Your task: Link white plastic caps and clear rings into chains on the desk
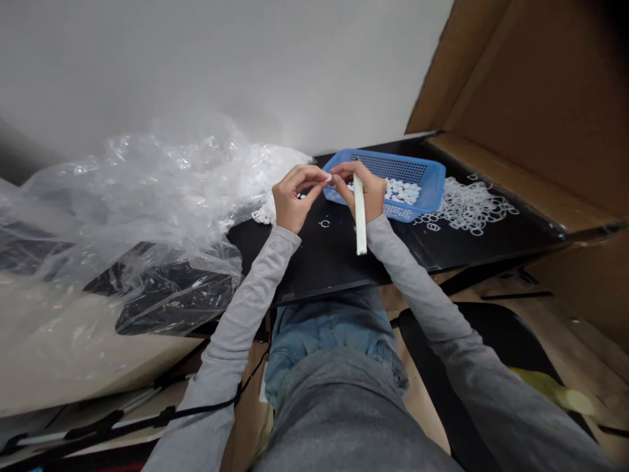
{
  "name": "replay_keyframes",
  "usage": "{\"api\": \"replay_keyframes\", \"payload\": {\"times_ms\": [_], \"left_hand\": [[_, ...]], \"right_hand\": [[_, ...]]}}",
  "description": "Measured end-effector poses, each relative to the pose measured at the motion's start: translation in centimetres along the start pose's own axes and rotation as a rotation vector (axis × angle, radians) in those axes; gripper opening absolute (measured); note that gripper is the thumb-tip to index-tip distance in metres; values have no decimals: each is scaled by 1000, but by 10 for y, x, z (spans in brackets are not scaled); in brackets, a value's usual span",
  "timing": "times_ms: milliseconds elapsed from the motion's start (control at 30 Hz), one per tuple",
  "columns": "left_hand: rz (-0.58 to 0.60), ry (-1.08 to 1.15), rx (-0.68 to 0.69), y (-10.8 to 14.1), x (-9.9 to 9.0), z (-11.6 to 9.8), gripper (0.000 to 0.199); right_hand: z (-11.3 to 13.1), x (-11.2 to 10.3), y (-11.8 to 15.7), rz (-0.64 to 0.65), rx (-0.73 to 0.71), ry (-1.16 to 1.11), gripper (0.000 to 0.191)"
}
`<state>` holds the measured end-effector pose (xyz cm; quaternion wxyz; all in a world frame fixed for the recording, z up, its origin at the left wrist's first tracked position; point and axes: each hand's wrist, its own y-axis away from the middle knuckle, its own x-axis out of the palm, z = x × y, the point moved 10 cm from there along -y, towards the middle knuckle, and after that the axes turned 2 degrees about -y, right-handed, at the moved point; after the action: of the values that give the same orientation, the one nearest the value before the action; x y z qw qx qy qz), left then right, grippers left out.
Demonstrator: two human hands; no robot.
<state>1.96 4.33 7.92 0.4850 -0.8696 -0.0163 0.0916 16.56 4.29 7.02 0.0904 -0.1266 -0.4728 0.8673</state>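
Small white piece (328,177), near the centre of the frame, pinched at the fingertips of the left hand (291,200), with the fingertips of the right hand (374,191) closed in at its other side; its exact form is too small to tell. It appears light and probably plastic, rather stiff and perhaps slick, so that a fingertip hold on its edges should suit it better than a full grasp. The right hand also carries a pale stick (360,223), straight, narrow and matt, with a squared lower end; it looks light and rigid, and its middle would offer a secure hold. Just below the hands, a loose white ring (324,224) lies flat on the black, smooth surface (319,272). Behind and right of the right hand stands a blue basket (433,187) of perforated, seemingly semi-rigid plastic, containing small rounded white pieces (403,191). Beside it, right of centre, spreads a tangled heap of thin, translucent-looking rings (472,204). The left of the frame is filled by a clear plastic bag (162,190), glossy, crumpled and limp; brown cardboard (540,98), flat and matt, occupies the upper right.
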Motion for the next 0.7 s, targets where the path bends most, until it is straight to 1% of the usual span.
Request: {"api": "replay_keyframes", "payload": {"times_ms": [267, 433, 567, 700], "left_hand": [[-8, -125, 44, 2, -2, -2, 14], [-2, -151, 35, 2, -2, -2, 14], [5, -153, 67, 3, -1, -5, 13], [19, -168, 75, 3, 0, -6, 14]], "right_hand": [[-1, 0, 2, -1, 16, 88, 26], [-3, 0, 3, 0, 47, 22, 29], [-3, 0, 3, -9, 38, -37, 29], [-7, -1, 3, -9, 58, -21, 27]]}}
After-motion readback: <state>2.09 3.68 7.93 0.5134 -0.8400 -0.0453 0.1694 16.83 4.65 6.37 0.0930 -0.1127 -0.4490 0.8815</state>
